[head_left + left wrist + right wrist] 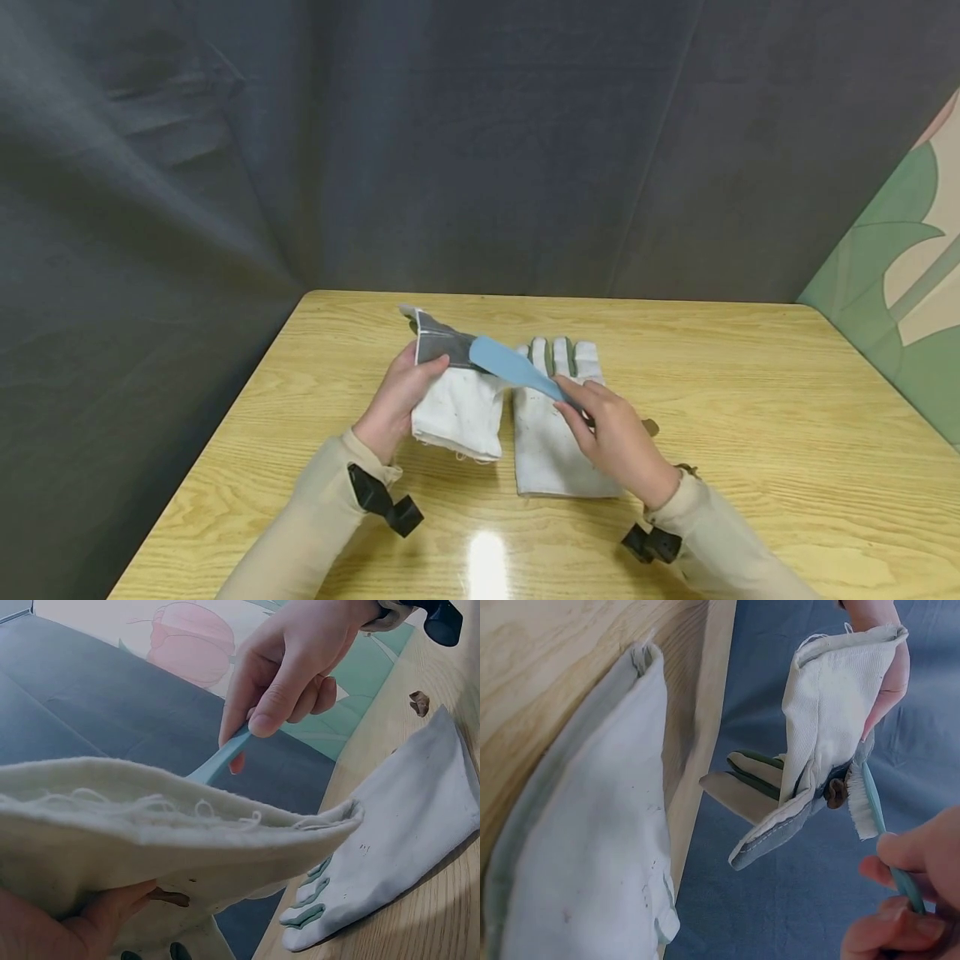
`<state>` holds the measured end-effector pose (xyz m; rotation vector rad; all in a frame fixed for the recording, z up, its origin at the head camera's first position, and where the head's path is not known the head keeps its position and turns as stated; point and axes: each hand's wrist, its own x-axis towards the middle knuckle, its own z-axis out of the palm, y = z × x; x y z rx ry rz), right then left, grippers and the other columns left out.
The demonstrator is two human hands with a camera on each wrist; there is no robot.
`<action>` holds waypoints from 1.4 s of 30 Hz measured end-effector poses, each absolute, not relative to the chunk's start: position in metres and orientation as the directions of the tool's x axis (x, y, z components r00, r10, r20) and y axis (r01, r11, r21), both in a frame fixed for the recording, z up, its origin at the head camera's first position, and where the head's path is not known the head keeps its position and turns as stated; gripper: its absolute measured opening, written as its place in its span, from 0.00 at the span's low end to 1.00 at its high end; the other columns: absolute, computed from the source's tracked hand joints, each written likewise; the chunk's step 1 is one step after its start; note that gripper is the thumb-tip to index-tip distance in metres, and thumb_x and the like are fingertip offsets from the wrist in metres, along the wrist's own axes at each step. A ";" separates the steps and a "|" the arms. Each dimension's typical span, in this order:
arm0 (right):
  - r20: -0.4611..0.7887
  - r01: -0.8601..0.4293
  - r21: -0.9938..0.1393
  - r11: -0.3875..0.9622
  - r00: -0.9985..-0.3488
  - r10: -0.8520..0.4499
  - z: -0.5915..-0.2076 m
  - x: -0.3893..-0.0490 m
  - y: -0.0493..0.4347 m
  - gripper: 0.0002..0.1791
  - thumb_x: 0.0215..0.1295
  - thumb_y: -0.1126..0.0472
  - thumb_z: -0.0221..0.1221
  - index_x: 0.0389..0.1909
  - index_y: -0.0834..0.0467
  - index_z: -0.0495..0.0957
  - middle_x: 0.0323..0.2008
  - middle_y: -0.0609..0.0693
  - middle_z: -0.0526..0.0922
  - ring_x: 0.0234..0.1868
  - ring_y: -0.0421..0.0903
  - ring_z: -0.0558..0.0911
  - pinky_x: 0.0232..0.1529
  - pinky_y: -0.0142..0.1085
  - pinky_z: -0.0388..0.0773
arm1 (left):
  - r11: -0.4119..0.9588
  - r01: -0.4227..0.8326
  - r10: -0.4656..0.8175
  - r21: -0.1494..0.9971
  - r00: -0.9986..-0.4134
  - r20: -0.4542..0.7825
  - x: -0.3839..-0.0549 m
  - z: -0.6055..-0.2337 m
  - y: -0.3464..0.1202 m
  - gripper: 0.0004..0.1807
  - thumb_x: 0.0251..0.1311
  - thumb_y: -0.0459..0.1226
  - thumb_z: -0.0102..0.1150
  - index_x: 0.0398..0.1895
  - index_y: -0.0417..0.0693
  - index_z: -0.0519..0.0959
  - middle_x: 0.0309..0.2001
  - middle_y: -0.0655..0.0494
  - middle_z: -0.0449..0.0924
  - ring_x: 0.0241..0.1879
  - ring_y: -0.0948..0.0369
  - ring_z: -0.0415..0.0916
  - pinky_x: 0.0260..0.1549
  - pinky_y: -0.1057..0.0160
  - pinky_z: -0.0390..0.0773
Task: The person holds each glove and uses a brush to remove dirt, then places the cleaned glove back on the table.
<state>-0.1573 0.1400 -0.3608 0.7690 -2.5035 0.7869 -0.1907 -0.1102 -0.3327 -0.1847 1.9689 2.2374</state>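
Note:
My left hand (401, 392) holds a white work glove (459, 408) with a grey patch above the table, thumb on the grey part. The glove's frayed cuff opening faces the left wrist camera. My right hand (618, 429) grips a light blue brush (513, 364) by its handle. In the right wrist view, white bristles (861, 806) sit at the glove's grey part, beside a crumpled brown scrap (835, 793); whether they touch cannot be told. A second white glove (551, 462) lies flat under my right hand, green showing between its fingers.
Another brown scrap (651, 427) lies on the wooden table (750, 400), right of the flat glove. A dark cloth (487, 150) hangs behind the table and along its left. At the right stands a panel (900, 275) with painted leaves.

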 end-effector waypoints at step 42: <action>0.297 -0.534 -0.588 0.608 -0.841 -0.452 -0.353 -0.146 0.129 0.22 0.70 0.61 0.49 0.60 0.69 0.68 0.15 0.42 0.64 0.14 0.30 0.55 0.15 0.26 0.61 | -0.202 -0.148 -0.008 0.968 -0.988 -0.152 -0.190 -0.337 -0.107 0.26 0.68 0.33 0.42 0.69 0.43 0.55 0.56 0.40 0.71 0.39 0.67 0.76 0.40 0.69 0.75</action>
